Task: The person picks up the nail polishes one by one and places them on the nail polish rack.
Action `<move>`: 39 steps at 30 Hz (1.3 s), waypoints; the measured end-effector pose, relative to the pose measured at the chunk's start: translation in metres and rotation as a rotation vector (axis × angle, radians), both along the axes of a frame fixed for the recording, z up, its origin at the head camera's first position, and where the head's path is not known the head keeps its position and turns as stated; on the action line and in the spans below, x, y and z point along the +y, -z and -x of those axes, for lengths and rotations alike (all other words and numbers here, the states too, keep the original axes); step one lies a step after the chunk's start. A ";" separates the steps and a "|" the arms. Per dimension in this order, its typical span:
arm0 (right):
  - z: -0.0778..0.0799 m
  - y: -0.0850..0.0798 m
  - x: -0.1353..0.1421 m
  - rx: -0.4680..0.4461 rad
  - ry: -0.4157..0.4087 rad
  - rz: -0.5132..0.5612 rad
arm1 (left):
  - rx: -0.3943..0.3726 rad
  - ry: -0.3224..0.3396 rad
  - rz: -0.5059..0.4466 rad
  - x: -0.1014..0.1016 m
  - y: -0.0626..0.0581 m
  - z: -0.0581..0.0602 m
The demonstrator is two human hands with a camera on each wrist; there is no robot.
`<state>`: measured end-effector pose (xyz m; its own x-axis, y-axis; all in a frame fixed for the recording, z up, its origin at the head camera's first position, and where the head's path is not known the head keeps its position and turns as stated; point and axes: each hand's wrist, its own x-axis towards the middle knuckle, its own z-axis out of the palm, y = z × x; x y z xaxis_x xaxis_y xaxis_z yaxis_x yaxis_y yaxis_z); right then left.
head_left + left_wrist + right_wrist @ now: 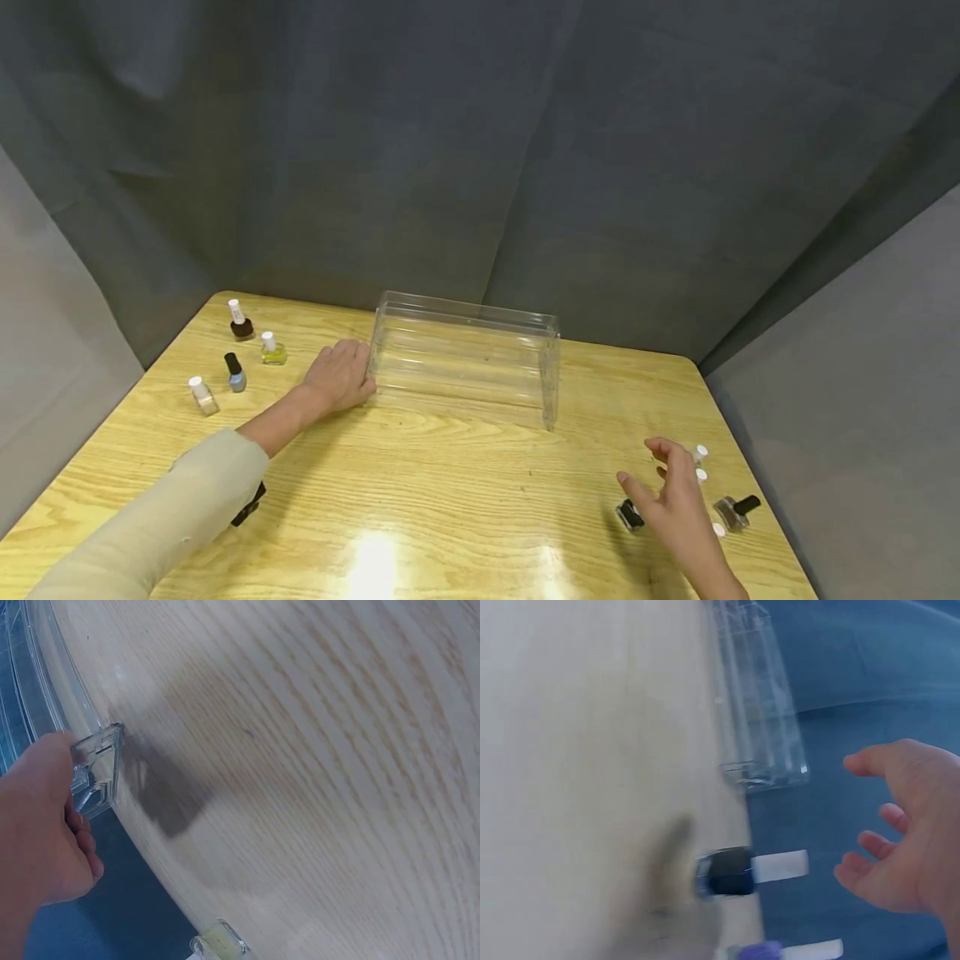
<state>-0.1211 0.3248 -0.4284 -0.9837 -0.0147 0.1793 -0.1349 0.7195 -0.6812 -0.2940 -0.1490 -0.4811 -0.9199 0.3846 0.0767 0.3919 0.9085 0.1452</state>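
Note:
A clear plastic tiered rack point(465, 367) stands at the back middle of the table. My left hand point(339, 375) grips its left end, fingers curled around the side; the left wrist view shows the rack's clear end panel point(97, 772) at that hand. Over the right side of the table, my right hand point(675, 508) hovers with loosely bent, spread fingers and nothing between them. Near it are a dark nail polish bottle point(630, 515), a grey-brown one with a black cap point(731, 513) and several white caps point(701, 476), their bottles partly hidden by the hand.
At the left stand nail polish bottles: dark red point(242, 329), yellow point(274, 355), light blue point(237, 382) and beige point(206, 404). A black object point(249, 505) is partly covered by the left sleeve. In the right wrist view, a dark blue bottle point(731, 872) stands near a purple one point(759, 952).

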 end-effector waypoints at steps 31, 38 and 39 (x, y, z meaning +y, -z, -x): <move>-0.024 0.080 0.009 -0.135 0.173 0.149 | 0.018 0.007 0.023 -0.001 0.003 -0.001; -0.025 0.085 0.009 -0.039 0.157 0.117 | 0.019 0.003 0.023 -0.002 0.002 0.000; -0.025 0.085 0.009 -0.052 0.165 0.117 | 0.017 0.004 0.022 -0.002 0.002 0.000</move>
